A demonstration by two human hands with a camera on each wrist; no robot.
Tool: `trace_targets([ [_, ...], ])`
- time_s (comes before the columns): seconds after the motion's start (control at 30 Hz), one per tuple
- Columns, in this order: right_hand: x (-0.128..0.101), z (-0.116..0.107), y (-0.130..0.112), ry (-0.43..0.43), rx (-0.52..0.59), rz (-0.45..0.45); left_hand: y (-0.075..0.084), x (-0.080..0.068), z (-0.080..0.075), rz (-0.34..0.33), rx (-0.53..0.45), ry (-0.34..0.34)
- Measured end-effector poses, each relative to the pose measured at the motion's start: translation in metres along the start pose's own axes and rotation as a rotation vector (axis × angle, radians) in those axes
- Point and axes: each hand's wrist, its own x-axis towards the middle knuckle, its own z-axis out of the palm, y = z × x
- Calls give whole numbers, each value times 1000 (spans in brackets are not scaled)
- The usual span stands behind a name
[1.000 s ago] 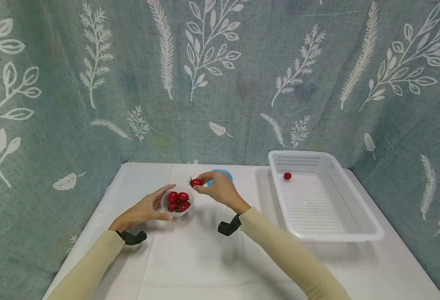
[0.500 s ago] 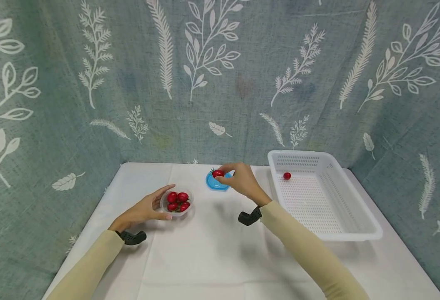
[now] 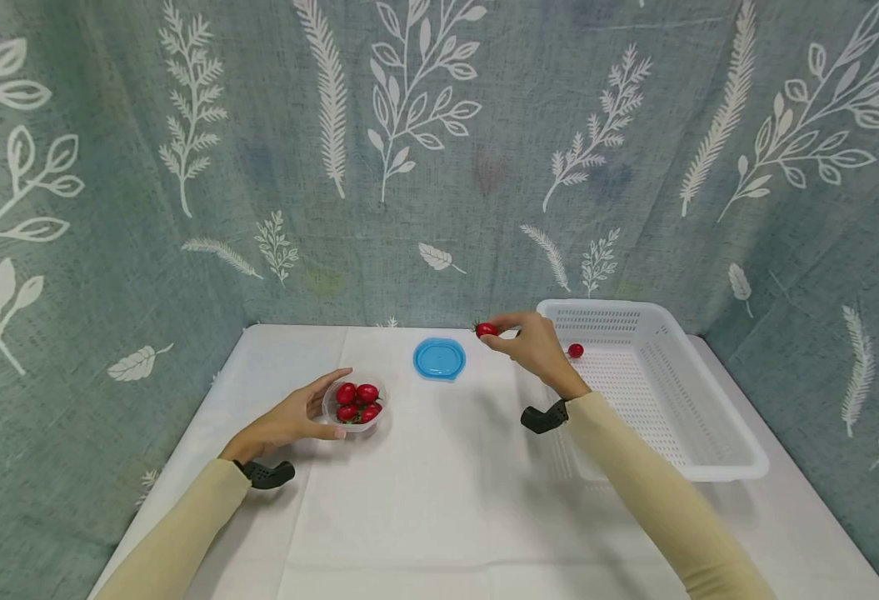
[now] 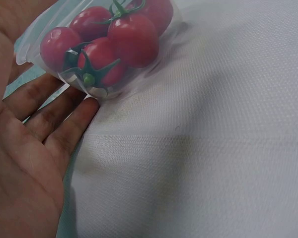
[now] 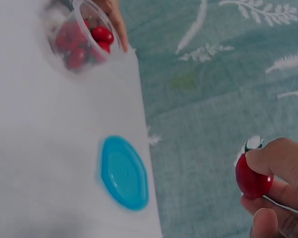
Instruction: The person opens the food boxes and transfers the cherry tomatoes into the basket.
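Observation:
A small clear plastic tub (image 3: pixel 374 426) with several red cherry tomatoes (image 4: pixel 134 39) in it stands on the left part of the table. My left hand (image 3: pixel 289 419) holds it from the left, thumb on the near side and fingers on the far side; fingertips (image 4: pixel 89 106) meet its wall low down. Pinched between thumb and fingers of my right hand (image 3: pixel 535 343) is a cherry tomato (image 5: pixel 252 177) with a green stem end. That hand is raised near the left rim of a white basket (image 3: pixel 724 417). One tomato (image 3: pixel 576 351) lies inside the basket.
A blue lid (image 3: pixel 440 359) lies on the white-covered table (image 3: pixel 387 517) between the tub and the basket. Behind and at both sides hangs a grey-green leaf-patterned cloth (image 3: pixel 484 208). Each wrist carries a black camera mount (image 3: pixel 544 417).
My right hand has carried the cherry tomato rightward from beside the tub, over the blue lid, to near the basket. The left hand and the tub have stayed in place.

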Motion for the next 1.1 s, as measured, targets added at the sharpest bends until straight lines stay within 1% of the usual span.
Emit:
trace_targets([
  [0.1, -1, -10, 7, 8, 11, 46, 0, 0, 0, -4, -1, -1],
  [0.27, -2, -26, 20, 20, 18, 101, 0, 2, 0, 13, 0, 0],
  [0.43, -3, -38, 38, 37, 29, 122, -1, 3, 0, 14, 10, 9],
  [0.53, -4, -45, 49, 47, 24, 129, -3, 2, -1, 8, 10, 10],
  [0.67, -5, -54, 62, 69, 27, 160, -4, 1, -1, -9, 5, 16],
  [0.73, -4, -59, 70, 85, 42, 178, -5, 1, -2, -15, 3, 19],
  [0.93, -8, -75, 101, 149, 29, 232, -3, 2, -1, -14, 3, 19],
  [1.1, -11, -86, 121, 164, 32, 283, -2, 2, 0, -1, 5, 12],
])
